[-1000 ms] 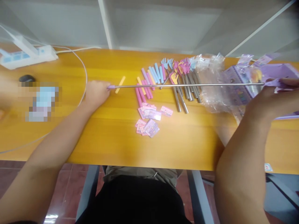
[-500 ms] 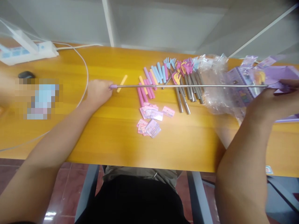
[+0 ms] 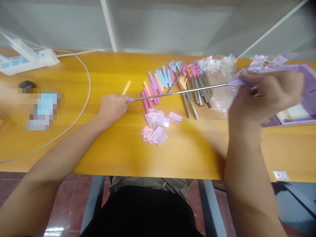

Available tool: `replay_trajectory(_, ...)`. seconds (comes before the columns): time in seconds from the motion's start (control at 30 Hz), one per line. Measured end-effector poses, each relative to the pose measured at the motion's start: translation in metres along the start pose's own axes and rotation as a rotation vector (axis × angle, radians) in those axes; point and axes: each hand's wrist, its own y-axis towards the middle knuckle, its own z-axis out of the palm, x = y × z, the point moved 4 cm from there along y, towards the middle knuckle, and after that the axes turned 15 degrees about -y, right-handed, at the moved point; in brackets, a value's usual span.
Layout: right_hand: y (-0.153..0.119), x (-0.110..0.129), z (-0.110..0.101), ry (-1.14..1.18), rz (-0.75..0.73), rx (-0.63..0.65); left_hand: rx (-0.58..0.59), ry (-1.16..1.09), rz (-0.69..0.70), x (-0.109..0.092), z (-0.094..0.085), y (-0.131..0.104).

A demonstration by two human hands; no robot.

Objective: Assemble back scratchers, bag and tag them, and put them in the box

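A telescopic back scratcher (image 3: 182,92) with a thin metal rod stretches between my two hands, tilted slightly up to the right. My left hand (image 3: 113,107) is closed round its purple grip end. My right hand (image 3: 266,89), somewhat blurred, is closed on the purple head at the other end, mostly hidden by the fingers. Beneath the rod lie loose coloured tubes (image 3: 161,79) in pink, blue, purple and yellow. Right of them is a pile of back scratchers (image 3: 195,74) with blue, pink and yellow claw heads and metal shafts. Small printed cards (image 3: 158,135) lie nearer me.
Clear plastic bags (image 3: 221,95) lie right of the pile, by a purple box (image 3: 303,77) partly behind my right hand. A single yellow tube (image 3: 126,87) lies behind my left hand. Farther left are a white power strip (image 3: 32,61), a cable (image 3: 87,89) and a dark mouse (image 3: 26,85).
My right hand has moved left, and my left hand slightly right and nearer me. The rod between them is shorter and now tilts up to the right.
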Motion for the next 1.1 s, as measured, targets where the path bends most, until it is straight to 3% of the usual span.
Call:
replay_trajectory(0.03, -0.001, 0.029, -0.014, 0.030, 0.026, -0.026, 0.018, 0.000, 0.005, -0.006, 0.003, -0.004)
replay_trajectory(0.13, -0.013, 0.114, -0.049, 0.168, -0.187, 0.159, 0.089, 0.023, 0.039, -0.022, 0.009, -0.015)
replay_trajectory(0.2, -0.026, 0.152, -0.069, 0.293, -0.348, 0.155, 0.149, 0.050, 0.044, -0.029, 0.013, -0.020)
replay_trajectory(0.27, -0.036, 0.172, -0.081, 0.347, -0.460, 0.086, 0.207, 0.096, 0.037, -0.031, 0.016, -0.024)
replay_trajectory(0.33, -0.041, 0.178, -0.081, 0.370, -0.501, 0.047, 0.243, 0.141, 0.036, -0.031, 0.019, -0.025)
replay_trajectory(0.5, -0.041, 0.171, -0.072, 0.431, -0.475, 0.120, 0.279, 0.166, 0.059, -0.029, 0.025, -0.023)
replay_trajectory(0.8, -0.045, 0.172, -0.079, 0.488, -0.499, 0.123, 0.296, 0.172, 0.063, -0.027, 0.027, -0.022)
replay_trajectory(1.1, -0.040, 0.179, -0.087, 0.484, -0.522, -0.025, 0.300, 0.137, 0.102, -0.025, 0.029, -0.023)
